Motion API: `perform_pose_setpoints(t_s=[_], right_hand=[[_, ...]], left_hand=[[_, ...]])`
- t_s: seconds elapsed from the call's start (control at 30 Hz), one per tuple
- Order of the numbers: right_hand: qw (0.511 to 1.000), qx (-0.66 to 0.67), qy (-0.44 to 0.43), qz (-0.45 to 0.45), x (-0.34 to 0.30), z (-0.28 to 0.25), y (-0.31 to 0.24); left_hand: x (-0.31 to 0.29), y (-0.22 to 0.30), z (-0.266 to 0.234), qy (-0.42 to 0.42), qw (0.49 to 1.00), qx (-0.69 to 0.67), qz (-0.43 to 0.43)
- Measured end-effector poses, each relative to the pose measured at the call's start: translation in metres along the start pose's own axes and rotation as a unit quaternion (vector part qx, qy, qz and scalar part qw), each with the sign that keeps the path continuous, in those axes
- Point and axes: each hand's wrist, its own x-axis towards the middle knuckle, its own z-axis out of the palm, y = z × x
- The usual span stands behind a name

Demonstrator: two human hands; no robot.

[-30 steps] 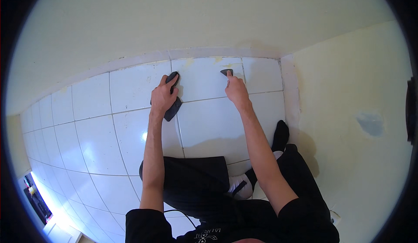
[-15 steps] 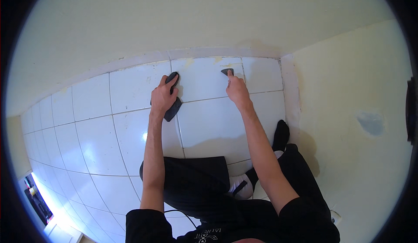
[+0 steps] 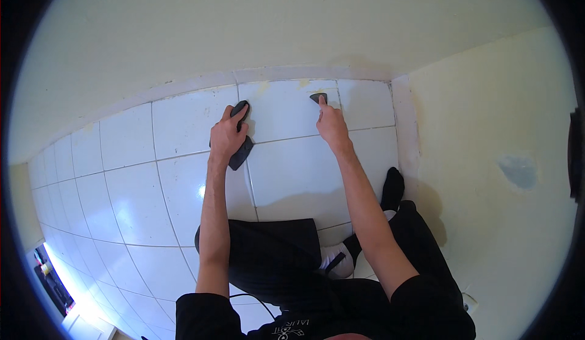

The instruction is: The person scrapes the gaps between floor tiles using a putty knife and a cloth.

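My right hand (image 3: 333,126) is closed around a small scraper, its index finger stretched along the top. The scraper's dark grey, flared blade (image 3: 317,98) rests on a white floor tile (image 3: 283,111), close to a thin yellowish streak. To the left, my left hand (image 3: 228,136) is wrapped round a black object with a rounded end near the fingertips. A flat, angular black part (image 3: 242,154) shows beside the wrist, over the tile joint. My fingers cover much of that object, so its kind cannot be made out.
Yellowish stains (image 3: 303,84) mark the tile beside the low skirting (image 3: 286,73) of the far wall. At the right stands another wall with a grey patch (image 3: 518,172). My black-socked foot (image 3: 393,184) and folded leg (image 3: 274,242) lie close to my arms.
Very little differs. The whole view has shifted slightly, and both hands keep nearly the same places and grips.
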Motion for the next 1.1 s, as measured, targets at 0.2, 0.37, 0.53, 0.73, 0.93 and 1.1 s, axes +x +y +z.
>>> perform_pose_setpoints(t_s=[0.2, 0.37, 0.53, 0.73, 0.93, 1.1], right_hand=[[1.000, 0.009, 0.001, -0.006, 0.001, -0.002, 0.002], [1.000, -0.004, -0.004, -0.013, 0.004, -0.005, 0.004], [1.000, -0.003, 0.000, -0.003, 0.008, -0.003, 0.005], [1.000, -0.004, 0.004, -0.007, 0.006, -0.004, 0.006], [1.000, 0.000, -0.013, 0.003, 0.006, -0.009, 0.007], [1.000, -0.001, -0.004, -0.024, 0.009, -0.005, 0.011]], left_hand=[[0.000, 0.000, 0.001, 0.000, 1.000, -0.011, 0.002], [0.001, 0.000, 0.000, -0.002, 1.000, -0.006, 0.006], [0.000, 0.001, 0.000, -0.003, 1.000, -0.007, -0.001], [-0.001, 0.000, -0.001, 0.003, 1.000, -0.002, 0.010], [0.000, -0.002, 0.002, 0.003, 1.000, -0.005, 0.010], [0.000, -0.002, 0.000, -0.005, 1.000, -0.008, 0.009]])
